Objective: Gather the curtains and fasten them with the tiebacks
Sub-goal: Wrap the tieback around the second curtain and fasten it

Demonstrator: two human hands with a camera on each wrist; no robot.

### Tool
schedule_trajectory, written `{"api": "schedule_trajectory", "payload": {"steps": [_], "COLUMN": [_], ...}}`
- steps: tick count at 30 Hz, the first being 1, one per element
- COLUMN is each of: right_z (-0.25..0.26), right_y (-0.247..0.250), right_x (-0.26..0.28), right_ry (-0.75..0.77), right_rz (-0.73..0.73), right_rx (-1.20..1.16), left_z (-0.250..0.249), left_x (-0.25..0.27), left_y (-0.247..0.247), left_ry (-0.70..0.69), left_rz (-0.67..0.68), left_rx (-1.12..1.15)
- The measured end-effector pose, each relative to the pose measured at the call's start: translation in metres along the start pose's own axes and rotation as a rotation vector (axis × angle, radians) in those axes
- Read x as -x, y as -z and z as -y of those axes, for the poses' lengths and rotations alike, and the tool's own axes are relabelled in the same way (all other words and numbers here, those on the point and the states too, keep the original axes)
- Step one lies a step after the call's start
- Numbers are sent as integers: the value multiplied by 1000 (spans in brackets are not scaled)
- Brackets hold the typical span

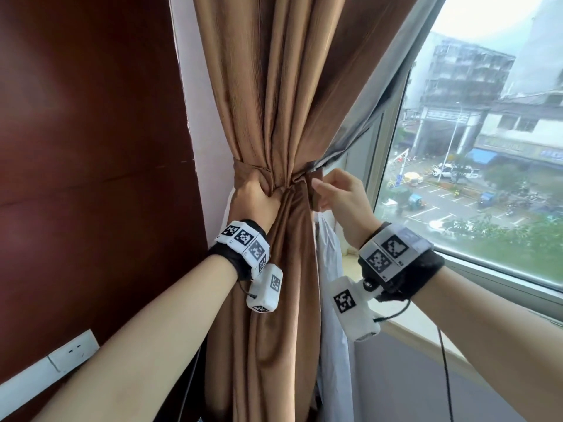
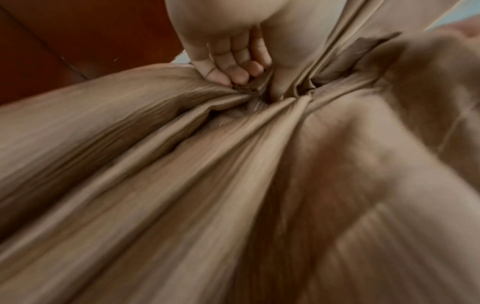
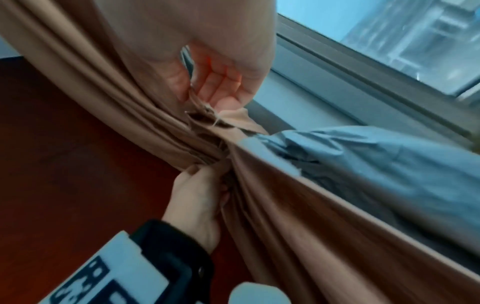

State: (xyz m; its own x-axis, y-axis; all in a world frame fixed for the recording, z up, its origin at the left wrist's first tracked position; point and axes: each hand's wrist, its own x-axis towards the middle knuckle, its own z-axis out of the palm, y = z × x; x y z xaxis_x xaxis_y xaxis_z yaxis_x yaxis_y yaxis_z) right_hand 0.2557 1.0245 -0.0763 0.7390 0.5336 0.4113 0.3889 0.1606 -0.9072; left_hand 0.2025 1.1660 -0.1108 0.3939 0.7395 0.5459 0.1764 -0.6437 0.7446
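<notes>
The left hand (image 1: 257, 194) clenches the gathered brown curtain (image 1: 275, 102) at the tieback (image 1: 249, 172); the right hand (image 1: 344, 194) pinches the tieback's loose end. The band's far side is hidden behind folds.

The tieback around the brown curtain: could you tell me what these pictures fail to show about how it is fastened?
- Head view: the tieback is partly covered by the left hand; its far end runs behind the curtain.
- Right wrist view: the right hand pinches a frayed end; any hook or loop is hidden among folds.
- Left wrist view: blurred; the band cannot be told from the curtain's folds.
</notes>
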Motion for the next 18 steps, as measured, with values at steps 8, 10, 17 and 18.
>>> {"api": "schedule_trajectory", "payload": {"steps": [8,10,17,18], "right_z": [-1,-4,-3,-3], "right_y": [-26,-43,-104,-109], "right_x": [-1,-5,-15,-18], "right_ry": [196,186,189,189], "right_rz": [93,92,107,140], "right_rx": [478,486,418,403], "left_z": [4,11,40,45], "left_x": [-9,-12,-15,-16], "left_y": [5,15,75,84], "left_ry": [-18,-49,-38,-31], "left_rz": [97,158,317,304], "left_rx": [85,131,197,206]}}
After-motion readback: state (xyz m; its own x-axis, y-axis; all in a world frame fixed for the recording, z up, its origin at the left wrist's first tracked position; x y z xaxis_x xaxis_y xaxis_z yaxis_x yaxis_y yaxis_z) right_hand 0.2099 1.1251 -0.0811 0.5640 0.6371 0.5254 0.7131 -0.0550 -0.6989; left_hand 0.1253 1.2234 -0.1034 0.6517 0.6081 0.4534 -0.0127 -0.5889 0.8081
